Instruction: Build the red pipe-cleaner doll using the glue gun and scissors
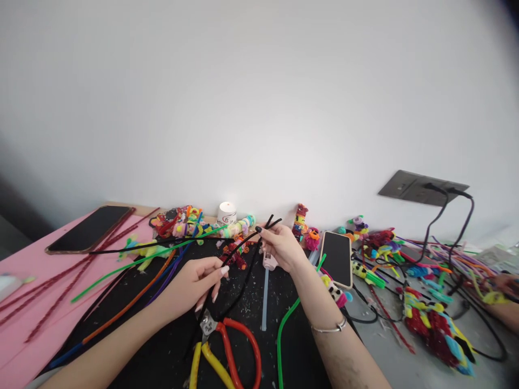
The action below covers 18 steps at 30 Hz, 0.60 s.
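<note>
My right hand (280, 246) is closed in a pinch on the upper ends of two or three black pipe cleaners (243, 248), held above a black mat (162, 346). My left hand (193, 283) pinches the same black pipe cleaners lower down, fingers curled round them. The stems sag between the two hands and trail toward me. A silver bracelet (330, 327) sits on my right wrist. Just below my left hand lie pliers with red and yellow handles (227, 346).
Green (141, 262), orange and blue pipe cleaners fan out left. A dark phone (90, 229) lies on pink paper, another phone (337, 258) lies right of my hand. Small pipe-cleaner figures (436, 324) crowd the back and right. Cables run to a wall socket (421, 187). Another person's hand (505, 283) shows far right.
</note>
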Motion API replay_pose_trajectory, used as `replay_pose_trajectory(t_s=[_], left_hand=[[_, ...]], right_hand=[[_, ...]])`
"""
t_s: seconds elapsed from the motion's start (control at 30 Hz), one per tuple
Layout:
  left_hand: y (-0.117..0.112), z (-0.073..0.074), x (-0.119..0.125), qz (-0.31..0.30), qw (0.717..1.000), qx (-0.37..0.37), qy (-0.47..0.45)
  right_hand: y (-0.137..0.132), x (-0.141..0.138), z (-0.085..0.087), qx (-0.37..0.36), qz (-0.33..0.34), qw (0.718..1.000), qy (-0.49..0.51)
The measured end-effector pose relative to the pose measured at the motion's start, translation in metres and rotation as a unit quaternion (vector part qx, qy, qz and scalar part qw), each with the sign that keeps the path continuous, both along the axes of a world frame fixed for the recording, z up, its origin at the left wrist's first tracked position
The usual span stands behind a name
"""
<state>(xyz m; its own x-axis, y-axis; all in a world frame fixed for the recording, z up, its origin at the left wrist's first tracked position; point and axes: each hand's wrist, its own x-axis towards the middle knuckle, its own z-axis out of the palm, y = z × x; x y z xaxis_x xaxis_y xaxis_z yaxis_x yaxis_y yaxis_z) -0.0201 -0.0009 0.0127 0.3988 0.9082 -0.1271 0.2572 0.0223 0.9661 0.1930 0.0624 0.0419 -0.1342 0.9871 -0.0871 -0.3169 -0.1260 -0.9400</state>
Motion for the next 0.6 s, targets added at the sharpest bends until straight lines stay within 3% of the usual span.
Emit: replay_pose_trajectory(t_s=[0.1,0.23,0.3,0.37,0.5,0.6], left_hand=[[0.001,0.005,-0.003,0.037,0.999,0.031,0.009],[0.007,0.009,-0.018,0.156,0.976,0.134,0.071],[0.013,0.011,-0.031,0.216,0.938,0.231,0.138],[0.021,0.012,-0.043,0.267,0.876,0.315,0.250],[0.031,0.018,-0.060,0.222,0.828,0.283,0.430],[0.030,0.024,-0.061,0.240,0.803,0.281,0.468]], right_hand=[[0.001,0.006,0.001,-0.008,0.025,1.000,-0.002],[0.003,0.016,0.010,-0.012,0.049,0.999,0.017],[0.003,0.022,0.016,-0.013,0.065,0.997,0.028],[0.003,0.028,0.020,-0.017,0.086,0.996,0.032],[0.003,0.036,0.023,-0.018,0.116,0.993,0.022],[0.001,0.037,0.022,-0.016,0.119,0.993,0.013]])
